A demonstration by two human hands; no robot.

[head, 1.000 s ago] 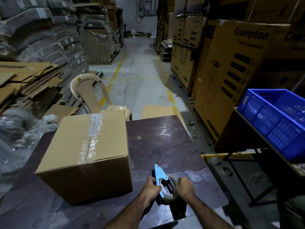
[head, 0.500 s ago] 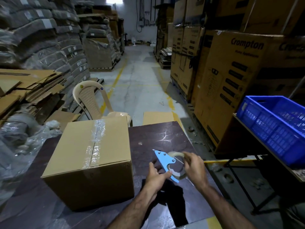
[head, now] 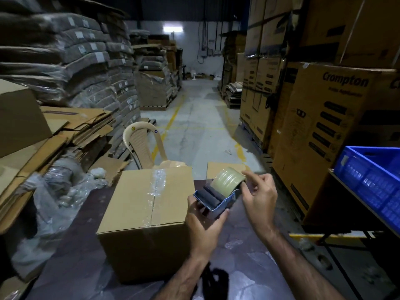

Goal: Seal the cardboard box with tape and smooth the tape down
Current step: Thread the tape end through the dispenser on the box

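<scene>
"Blue frame, clear roll: is that the tape dispenser (head: 216,201) both hands are on?"

"Yes. The left hand (head: 203,224) grips it from underneath, fingers curled round the frame, with the dark roller turned upward. The right hand (head: 258,202) pinches the right side of the tape roll (head: 227,180) between thumb and forefinger; its other fingers are loosely curled."

"And the cardboard box (head: 147,213)?"

"Just left of the hands, standing on the dark bench (head: 75,256) with its flaps down. The dispenser is held in the air beside the box's upper right edge, not touching it. A strip of clear tape (head: 157,185) runs along the centre seam on top."

"Anything in that blue crate (head: 368,180)?"

"It sits on a second bench (head: 344,185) to the right, well apart from the hands. What it holds, I cannot tell from here."

"Further back?"

"A beige plastic chair (head: 142,148) just past the box, crumpled plastic sheeting (head: 54,202) and flattened cartons (head: 75,126) on the left, big printed cartons (head: 324,137) stacked on the right, and a concrete aisle (head: 194,118) between them."
</scene>
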